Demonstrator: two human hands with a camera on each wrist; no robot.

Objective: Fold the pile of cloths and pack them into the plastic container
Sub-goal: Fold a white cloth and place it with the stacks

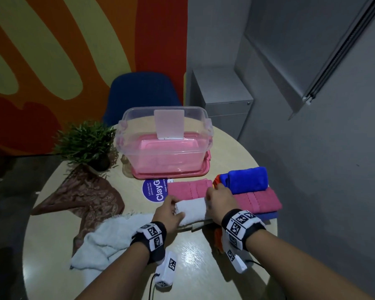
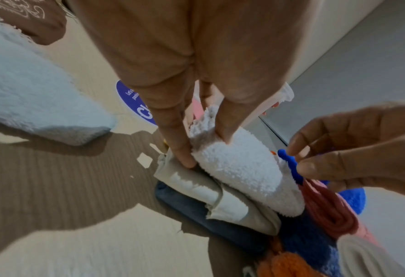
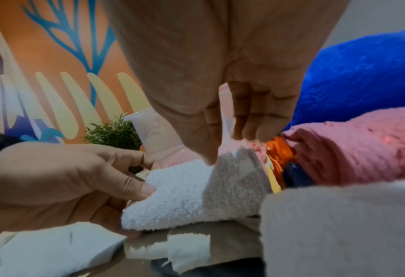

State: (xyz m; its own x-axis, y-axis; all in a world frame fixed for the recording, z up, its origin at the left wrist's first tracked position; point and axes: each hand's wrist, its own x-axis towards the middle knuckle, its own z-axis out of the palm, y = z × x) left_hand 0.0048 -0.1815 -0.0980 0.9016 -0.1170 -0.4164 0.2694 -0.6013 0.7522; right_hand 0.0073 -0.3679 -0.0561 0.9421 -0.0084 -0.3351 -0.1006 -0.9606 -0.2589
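Hands sit low centre of the head view: left hand [image 1: 168, 213] pinches the white cloth [image 1: 193, 210], right hand [image 1: 220, 199] fingertips pinching its other end. Loose grip could unroll it; container [image 1: 164, 146] waits up-centre, empty-looking.

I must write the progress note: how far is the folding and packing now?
Done: a folded blue cloth lies on a folded pink towel. In hand: the left hand and right hand hold a small white cloth. Left: a white towel and a brown scarf lie unfolded; the plastic container holds no cloths.
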